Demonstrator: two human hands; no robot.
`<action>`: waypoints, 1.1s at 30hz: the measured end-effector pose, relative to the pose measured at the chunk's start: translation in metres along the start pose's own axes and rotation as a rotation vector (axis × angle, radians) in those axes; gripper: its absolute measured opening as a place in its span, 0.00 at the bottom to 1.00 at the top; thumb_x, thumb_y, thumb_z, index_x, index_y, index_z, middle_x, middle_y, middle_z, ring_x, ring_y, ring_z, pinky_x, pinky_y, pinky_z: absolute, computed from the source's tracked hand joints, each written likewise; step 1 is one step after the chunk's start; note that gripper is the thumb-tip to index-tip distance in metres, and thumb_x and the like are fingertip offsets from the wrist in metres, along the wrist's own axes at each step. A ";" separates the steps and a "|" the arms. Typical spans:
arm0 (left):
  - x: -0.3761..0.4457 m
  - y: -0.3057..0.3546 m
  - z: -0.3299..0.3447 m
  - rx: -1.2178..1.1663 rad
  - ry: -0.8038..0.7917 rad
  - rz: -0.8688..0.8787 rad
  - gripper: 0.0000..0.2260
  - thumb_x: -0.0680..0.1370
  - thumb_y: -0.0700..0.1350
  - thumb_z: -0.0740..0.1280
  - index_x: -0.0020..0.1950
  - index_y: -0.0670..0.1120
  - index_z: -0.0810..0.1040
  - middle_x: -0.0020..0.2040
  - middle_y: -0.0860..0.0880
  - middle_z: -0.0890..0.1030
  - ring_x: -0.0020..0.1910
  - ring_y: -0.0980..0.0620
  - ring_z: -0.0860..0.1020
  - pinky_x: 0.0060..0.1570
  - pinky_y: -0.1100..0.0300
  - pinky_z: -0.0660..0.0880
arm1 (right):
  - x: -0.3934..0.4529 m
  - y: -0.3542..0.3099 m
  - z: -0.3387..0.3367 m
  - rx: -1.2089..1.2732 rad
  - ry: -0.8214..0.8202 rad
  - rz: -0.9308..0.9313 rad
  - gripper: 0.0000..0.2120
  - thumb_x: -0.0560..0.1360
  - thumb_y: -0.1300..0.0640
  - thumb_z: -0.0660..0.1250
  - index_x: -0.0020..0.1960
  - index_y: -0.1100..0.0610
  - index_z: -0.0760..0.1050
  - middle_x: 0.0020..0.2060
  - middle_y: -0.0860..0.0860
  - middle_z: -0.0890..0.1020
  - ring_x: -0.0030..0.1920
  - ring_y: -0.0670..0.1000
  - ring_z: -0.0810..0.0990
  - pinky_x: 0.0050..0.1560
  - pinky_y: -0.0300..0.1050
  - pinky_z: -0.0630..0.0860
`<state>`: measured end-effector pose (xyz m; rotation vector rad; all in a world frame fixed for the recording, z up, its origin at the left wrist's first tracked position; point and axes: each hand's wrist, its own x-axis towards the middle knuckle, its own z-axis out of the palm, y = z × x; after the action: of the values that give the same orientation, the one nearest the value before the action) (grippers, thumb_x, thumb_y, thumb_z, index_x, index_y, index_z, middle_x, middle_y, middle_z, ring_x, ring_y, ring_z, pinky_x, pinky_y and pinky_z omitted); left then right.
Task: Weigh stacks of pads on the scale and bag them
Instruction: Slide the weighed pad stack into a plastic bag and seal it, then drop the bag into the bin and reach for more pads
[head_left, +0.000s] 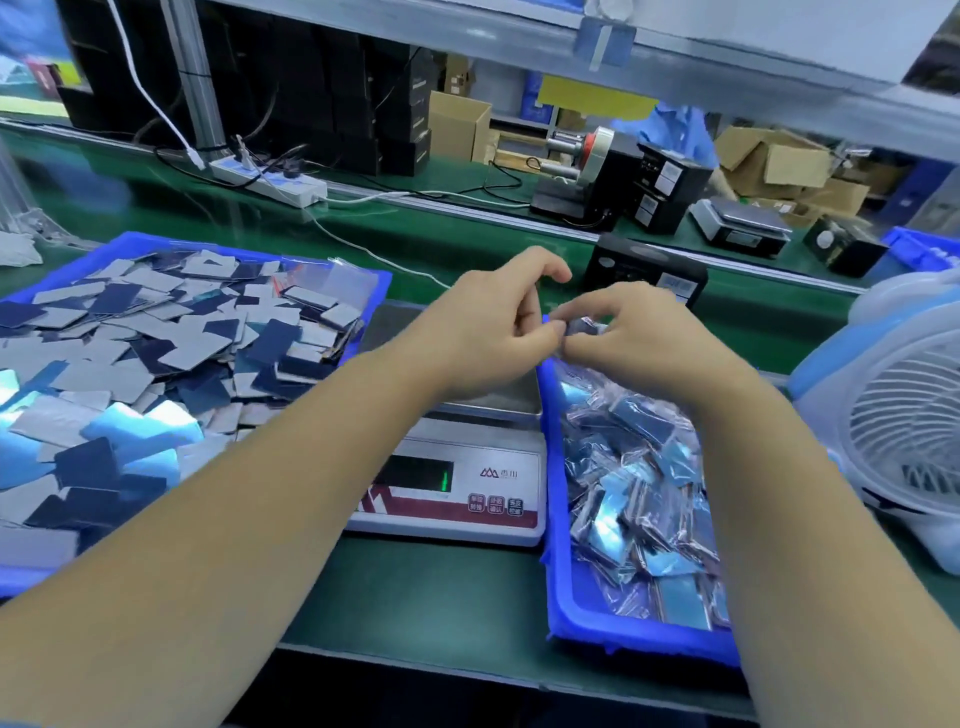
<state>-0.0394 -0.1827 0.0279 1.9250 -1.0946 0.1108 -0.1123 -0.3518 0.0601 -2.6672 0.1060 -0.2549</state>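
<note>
My left hand (498, 317) and my right hand (628, 332) meet above the far corner of the right tray, both pinching a small clear bag with a stack of pads (584, 328) in it. Most of that bag is hidden by my fingers. Below my left forearm stands the white scale (467, 478); its steel pan (498, 400) carries nothing that I can see. A blue tray (363, 280) on the left is heaped with loose grey and dark blue pads (156, 353). The blue tray (558, 597) on the right holds several bagged stacks (639, 499).
A white fan (904, 415) stands close at the right. Clear empty bags (337, 275) lie at the left tray's far corner. Beyond the hands sit a black box (644, 270), a tape dispenser (587, 171), a second scale (737, 226) and a power strip (270, 179).
</note>
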 end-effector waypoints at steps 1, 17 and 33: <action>0.001 0.003 0.007 -0.006 -0.030 0.012 0.17 0.77 0.46 0.68 0.65 0.53 0.71 0.36 0.53 0.78 0.34 0.59 0.74 0.38 0.61 0.72 | -0.007 0.006 -0.006 -0.020 -0.033 0.042 0.08 0.67 0.46 0.70 0.46 0.40 0.82 0.42 0.43 0.83 0.42 0.42 0.80 0.40 0.38 0.76; -0.009 -0.003 0.009 0.022 -0.134 -0.047 0.14 0.77 0.43 0.67 0.61 0.53 0.74 0.34 0.55 0.78 0.33 0.60 0.74 0.34 0.69 0.67 | -0.013 -0.010 0.020 -0.034 -0.382 0.061 0.08 0.74 0.46 0.69 0.42 0.50 0.80 0.31 0.44 0.82 0.28 0.45 0.76 0.31 0.40 0.75; -0.088 -0.086 -0.143 -0.032 0.385 -0.419 0.13 0.67 0.44 0.55 0.38 0.54 0.79 0.24 0.55 0.74 0.28 0.54 0.70 0.29 0.60 0.69 | 0.081 -0.162 0.152 -0.142 -0.233 -0.184 0.06 0.73 0.59 0.63 0.42 0.52 0.79 0.38 0.49 0.80 0.42 0.54 0.77 0.36 0.41 0.70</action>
<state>0.0160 -0.0031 0.0167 1.9588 -0.4283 0.2177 0.0018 -0.1509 0.0123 -2.8279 -0.2023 0.0075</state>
